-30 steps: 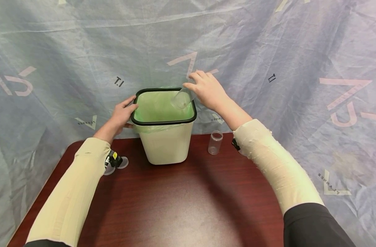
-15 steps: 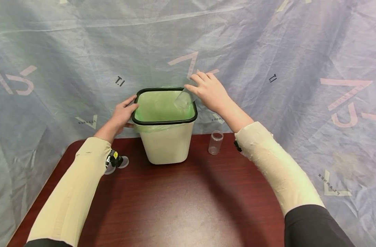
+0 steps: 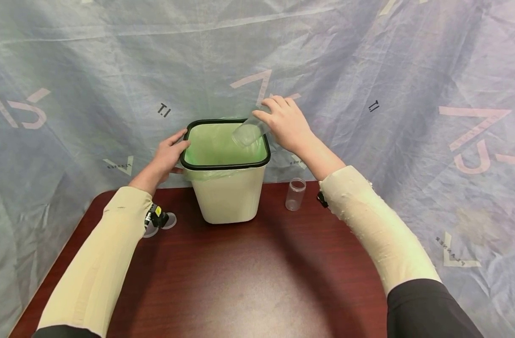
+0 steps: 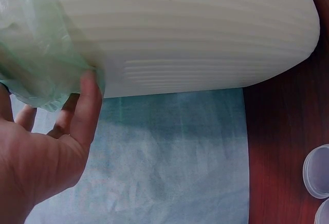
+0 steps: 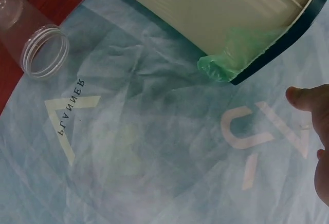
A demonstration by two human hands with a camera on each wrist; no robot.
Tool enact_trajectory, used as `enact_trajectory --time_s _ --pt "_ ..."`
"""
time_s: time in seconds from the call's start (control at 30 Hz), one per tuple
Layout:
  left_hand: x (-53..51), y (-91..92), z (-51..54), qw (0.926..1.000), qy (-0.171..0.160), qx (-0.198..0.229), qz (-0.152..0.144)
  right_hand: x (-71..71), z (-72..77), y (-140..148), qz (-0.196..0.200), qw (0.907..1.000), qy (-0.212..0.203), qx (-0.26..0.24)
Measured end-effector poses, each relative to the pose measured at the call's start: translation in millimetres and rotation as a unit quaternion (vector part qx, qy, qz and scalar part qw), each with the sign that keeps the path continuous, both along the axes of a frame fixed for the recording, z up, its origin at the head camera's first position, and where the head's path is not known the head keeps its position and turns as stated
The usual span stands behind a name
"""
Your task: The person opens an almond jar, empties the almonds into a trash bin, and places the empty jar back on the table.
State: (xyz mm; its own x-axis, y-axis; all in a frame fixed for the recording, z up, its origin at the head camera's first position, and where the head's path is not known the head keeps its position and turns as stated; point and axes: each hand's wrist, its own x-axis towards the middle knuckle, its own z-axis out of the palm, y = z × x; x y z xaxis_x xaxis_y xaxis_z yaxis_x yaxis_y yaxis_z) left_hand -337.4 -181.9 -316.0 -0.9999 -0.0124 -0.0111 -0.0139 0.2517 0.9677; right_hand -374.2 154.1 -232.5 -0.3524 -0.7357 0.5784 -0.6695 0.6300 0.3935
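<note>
A cream trash bin point(image 3: 228, 197) with a black rim and a green liner bag point(image 3: 211, 143) stands upright at the back of the table. My left hand point(image 3: 166, 155) holds its left side, thumb over the rim and fingers outside against the bag; in the left wrist view the fingers point(image 4: 88, 103) touch the bag and bin wall. Over the bin's right part, my right hand point(image 3: 287, 123) holds a clear plastic jar point(image 3: 245, 133), tilted with its far end pointing down and left. Only the thumb point(image 5: 303, 98) and part of that hand show in the right wrist view.
Another clear jar point(image 3: 295, 195) stands upright on the dark red table point(image 3: 240, 272), right of the bin. Two clear round lids point(image 3: 169, 220) lie near my left wrist. A grey printed sheet point(image 3: 113, 70) hangs close behind the table.
The jar in my right hand has swung slightly, from more upright half a second ago to flatter and further left now. My left hand stays on the bin.
</note>
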Motion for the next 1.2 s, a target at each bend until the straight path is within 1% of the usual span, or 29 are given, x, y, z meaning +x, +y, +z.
enact_trajectory --time_s 0.23,0.3,0.4,0.53,0.67,0.77,0.83,0.97,1.07,1.13,1.2 --pt "-0.5 0.5 1.0 1.0 -0.001 0.002 0.001 3.4 -4.5 6 -0.045 0.9966 -0.048 -0.049" --pt "-0.6 0.5 1.3 1.0 -0.001 0.002 0.002 3.2 -7.3 9 -0.053 0.9945 -0.057 -0.07" --pt "-1.0 0.3 1.5 1.0 0.0 0.002 0.003 2.6 -12.8 14 -0.053 0.9908 -0.065 -0.106" --pt "-1.4 0.4 1.3 1.0 0.0 0.004 0.003 1.7 -20.8 21 -0.042 0.9822 -0.069 -0.17" --pt "-0.9 -0.2 1.3 1.0 0.001 0.007 0.005 2.2 -28.8 27 -0.026 0.9683 -0.078 -0.236" --pt "-0.4 -0.5 1.3 1.0 0.002 0.007 0.005 3.3 -35.6 31 -0.021 0.9532 -0.094 -0.286" --pt "-0.5 -0.5 1.3 1.0 0.003 0.006 0.005 3.9 -40.1 33 -0.02 0.9405 -0.108 -0.322" --pt "-0.8 -1.2 1.3 0.9999 0.003 0.006 0.007 4.8 -48.6 37 -0.004 0.9114 -0.133 -0.389" --pt "-0.8 -1.6 1.5 1.0 0.003 0.005 0.006 5.5 -55.2 42 0.006 0.8907 -0.15 -0.429" --pt "-0.8 -1.8 1.4 1.0 0.002 0.004 0.004 5.8 -60.0 46 0.006 0.8739 -0.169 -0.456" --pt "-1.1 -1.9 1.2 1.0 0.001 0.003 0.001 6.0 -65.3 49 0.0 0.8552 -0.19 -0.482"
